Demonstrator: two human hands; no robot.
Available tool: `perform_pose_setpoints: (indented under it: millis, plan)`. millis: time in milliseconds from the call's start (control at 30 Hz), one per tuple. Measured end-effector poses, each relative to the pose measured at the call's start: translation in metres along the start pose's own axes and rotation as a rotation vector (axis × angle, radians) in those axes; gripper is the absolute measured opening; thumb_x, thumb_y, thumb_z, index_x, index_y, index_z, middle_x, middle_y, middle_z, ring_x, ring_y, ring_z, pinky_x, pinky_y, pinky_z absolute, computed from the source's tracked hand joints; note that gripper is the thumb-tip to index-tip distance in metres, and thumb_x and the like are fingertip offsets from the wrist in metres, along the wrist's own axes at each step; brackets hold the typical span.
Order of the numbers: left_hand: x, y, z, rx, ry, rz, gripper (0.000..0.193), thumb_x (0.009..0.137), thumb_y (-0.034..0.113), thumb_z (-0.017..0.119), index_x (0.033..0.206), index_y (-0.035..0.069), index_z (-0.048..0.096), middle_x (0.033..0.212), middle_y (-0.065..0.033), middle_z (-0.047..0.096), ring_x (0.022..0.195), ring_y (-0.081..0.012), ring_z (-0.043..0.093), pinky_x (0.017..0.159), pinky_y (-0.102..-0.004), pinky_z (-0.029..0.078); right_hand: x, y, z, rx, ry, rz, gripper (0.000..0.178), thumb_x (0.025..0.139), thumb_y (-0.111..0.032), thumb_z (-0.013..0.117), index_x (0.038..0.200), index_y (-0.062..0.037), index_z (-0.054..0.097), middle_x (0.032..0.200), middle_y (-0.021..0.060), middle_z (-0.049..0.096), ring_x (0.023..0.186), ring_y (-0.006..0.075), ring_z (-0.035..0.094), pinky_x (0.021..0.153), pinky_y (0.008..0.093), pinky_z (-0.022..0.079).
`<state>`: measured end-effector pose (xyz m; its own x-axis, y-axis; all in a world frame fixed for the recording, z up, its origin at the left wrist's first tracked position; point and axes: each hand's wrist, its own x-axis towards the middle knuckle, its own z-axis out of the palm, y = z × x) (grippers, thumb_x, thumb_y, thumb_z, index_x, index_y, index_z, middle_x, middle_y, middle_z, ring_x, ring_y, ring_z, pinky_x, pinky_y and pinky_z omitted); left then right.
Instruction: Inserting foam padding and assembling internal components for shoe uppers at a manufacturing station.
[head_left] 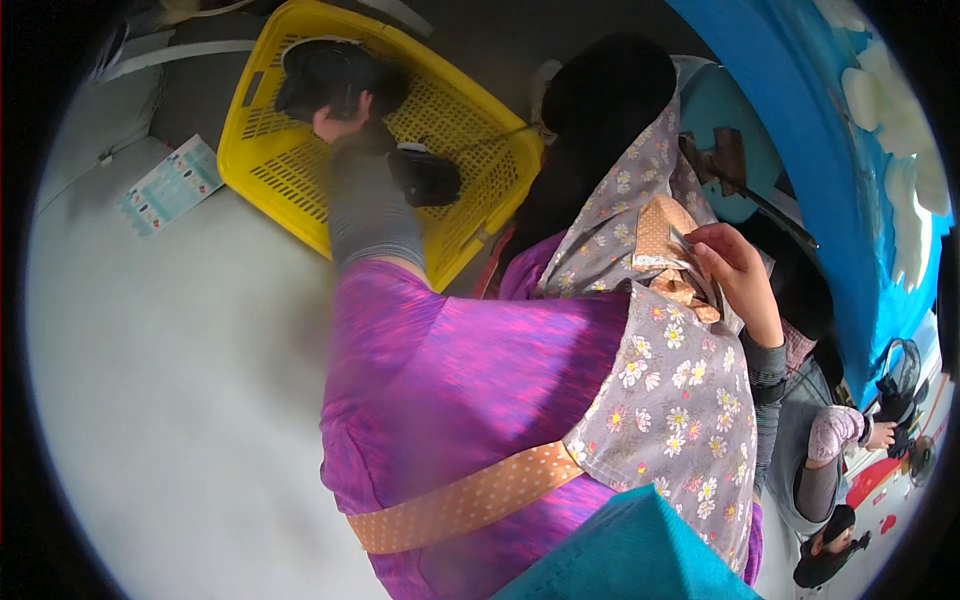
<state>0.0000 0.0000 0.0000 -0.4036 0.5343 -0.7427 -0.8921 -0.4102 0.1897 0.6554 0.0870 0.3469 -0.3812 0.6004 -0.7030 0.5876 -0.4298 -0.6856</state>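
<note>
My left arm, in a grey sleeve guard, reaches into a yellow plastic basket (290,215) at the upper left. There my left hand (343,120) is closed around a blurred black item (325,75) with a pale rim; its exact kind I cannot make out. A second black item (430,178) with a white patch lies in the basket beside my forearm. My right hand (735,265) is bent in front of my flowered apron (680,390), at its orange dotted pocket (660,225). Its fingertips are pinched at a small greyish thing too small to name.
A table edge in blue cover (840,260) curves along the right, bearing white cut pieces (905,200). A teal round stool (715,110) holds brown pieces. At the lower right another person's hand (880,435) is near black items. A printed sheet (172,185) lies left of the basket.
</note>
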Motion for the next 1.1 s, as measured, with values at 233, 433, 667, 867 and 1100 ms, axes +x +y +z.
perform_pose_setpoints:
  millis: [233, 433, 667, 867, 1100]
  plan:
    - [-0.011, 0.012, 0.047, 0.035, -0.048, -0.021, 0.085, 0.072, 0.023, 0.056, 0.145, -0.008, 0.026, 0.148, -0.0362, 0.019, 0.139, -0.0574, 0.014, 0.107, -0.0663, 0.033, 0.006, -0.005, 0.002, -0.041, -0.009, 0.049, 0.018, 0.097, -0.013, 0.062, 0.109, -0.0006, 0.061, 0.094, 0.0034, 0.068, 0.087, 0.0064, 0.060, 0.076, 0.0233, 0.049]
    - [-0.006, 0.004, 0.042, 0.019, 0.018, -0.016, 0.102, 0.081, 0.036, 0.073, 0.156, 0.032, 0.003, 0.161, -0.0106, -0.012, 0.146, -0.0468, -0.001, 0.112, -0.0640, 0.040, 0.010, 0.006, -0.001, -0.124, 0.003, -0.041, 0.020, 0.097, -0.013, 0.063, 0.110, 0.0013, 0.061, 0.098, 0.0067, 0.070, 0.091, 0.0109, 0.063, 0.083, 0.0273, 0.051]
    - [-0.039, 0.011, 0.050, -0.051, 0.063, -0.017, 0.105, 0.079, 0.057, 0.074, 0.156, 0.027, 0.009, 0.162, -0.0089, -0.007, 0.147, -0.0385, 0.007, 0.110, -0.0533, 0.046, 0.004, -0.005, -0.006, -0.012, -0.022, -0.028, 0.019, 0.097, -0.012, 0.062, 0.110, 0.0016, 0.061, 0.097, 0.0068, 0.069, 0.089, 0.0104, 0.063, 0.078, 0.0254, 0.052]
    - [-0.122, -0.179, 0.080, 0.249, 0.005, 0.054, 0.073, 0.098, 0.033, 0.058, 0.156, 0.018, 0.016, 0.158, -0.0098, 0.021, 0.139, -0.0283, 0.034, 0.114, -0.0440, 0.041, -0.005, 0.017, -0.021, -0.052, 0.077, -0.125, 0.020, 0.095, -0.013, 0.063, 0.110, -0.0004, 0.062, 0.094, 0.0038, 0.066, 0.086, 0.0099, 0.061, 0.075, 0.0261, 0.051]
    - [-0.248, -0.302, 0.149, 0.971, -0.354, 0.017, 0.025, 0.098, 0.023, 0.059, 0.116, 0.006, 0.063, 0.101, -0.0019, 0.065, 0.094, -0.0122, 0.060, 0.085, -0.0283, 0.048, -0.035, -0.022, -0.054, 0.211, 0.042, -0.435, 0.021, 0.093, -0.013, 0.066, 0.110, -0.0001, 0.063, 0.105, 0.0068, 0.069, 0.101, 0.0138, 0.064, 0.088, 0.0285, 0.051]
